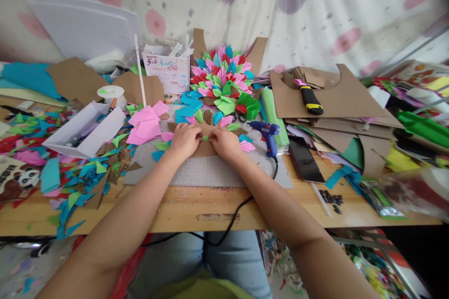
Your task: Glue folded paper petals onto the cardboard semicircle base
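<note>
My left hand [187, 140] and my right hand [224, 142] are close together over a brown cardboard piece [204, 150]. Both sets of fingers are pinched on a small green paper piece [205, 138], one hand at each end. Pleated paper petals in blue, pink, green and brown, such as a brown one [207, 117], fan out around the cardboard. Under it lies a grey cutting mat [196, 173]. To the right of my right hand rests a blue glue gun [268, 136], its cord trailing over the table edge.
Behind stands a finished-looking fan of colourful petals [224, 72]. Pink paper sheets [144, 124], a white box [84, 131] and paper scraps [87, 173] lie left. Right are a phone [306, 160], stacked cardboard [336, 124], a utility knife [310, 99] and black beads [333, 198].
</note>
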Tool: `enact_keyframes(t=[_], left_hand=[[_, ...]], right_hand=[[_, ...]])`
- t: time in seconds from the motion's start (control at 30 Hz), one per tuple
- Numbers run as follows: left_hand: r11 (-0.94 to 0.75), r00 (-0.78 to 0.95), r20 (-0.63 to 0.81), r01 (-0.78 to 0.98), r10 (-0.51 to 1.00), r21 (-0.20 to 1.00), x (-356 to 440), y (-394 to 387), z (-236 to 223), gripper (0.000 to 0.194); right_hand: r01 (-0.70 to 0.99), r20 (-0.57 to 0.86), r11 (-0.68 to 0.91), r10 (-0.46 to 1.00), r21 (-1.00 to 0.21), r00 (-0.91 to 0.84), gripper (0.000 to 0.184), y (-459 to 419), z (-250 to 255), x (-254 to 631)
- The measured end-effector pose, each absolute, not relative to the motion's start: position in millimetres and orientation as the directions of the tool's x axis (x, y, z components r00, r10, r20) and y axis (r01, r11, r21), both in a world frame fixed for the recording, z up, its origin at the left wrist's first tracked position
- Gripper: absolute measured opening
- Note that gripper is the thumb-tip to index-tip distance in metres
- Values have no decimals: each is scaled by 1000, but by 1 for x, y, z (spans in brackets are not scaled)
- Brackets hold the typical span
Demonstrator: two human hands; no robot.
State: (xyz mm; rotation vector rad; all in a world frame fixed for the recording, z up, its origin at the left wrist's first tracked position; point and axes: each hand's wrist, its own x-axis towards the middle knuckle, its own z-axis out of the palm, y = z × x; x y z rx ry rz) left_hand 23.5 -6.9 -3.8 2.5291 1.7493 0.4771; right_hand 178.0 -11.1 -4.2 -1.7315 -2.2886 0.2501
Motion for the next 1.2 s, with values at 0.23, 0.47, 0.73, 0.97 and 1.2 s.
enact_keyframes(t=[0.23, 0.47, 0.73, 0.97, 1.2], left_hand=[[-388, 328, 279, 901, 902, 195, 23, -6, -7, 8], [-377, 311, 265, 892, 913, 248, 22, -4, -8, 11], [-412, 354, 269, 889, 896, 201, 24, -7, -5, 11], [-458, 357, 360, 853, 862, 250, 22, -10, -7, 29], [-511, 401, 385, 824, 831, 245, 21, -10, -3, 17]], right_hand=[[918, 98, 253, 967, -306, -234, 17, -11, -1, 178], [919, 81, 252, 968, -304, -238, 18, -12, -1, 176], [916, 105, 274, 961, -293, -254, 16, -12, -2, 178], [892, 167, 362, 930, -269, -327, 16, -12, -3, 178], [864, 232, 399, 912, -306, -339, 18, -17, 3, 179]])
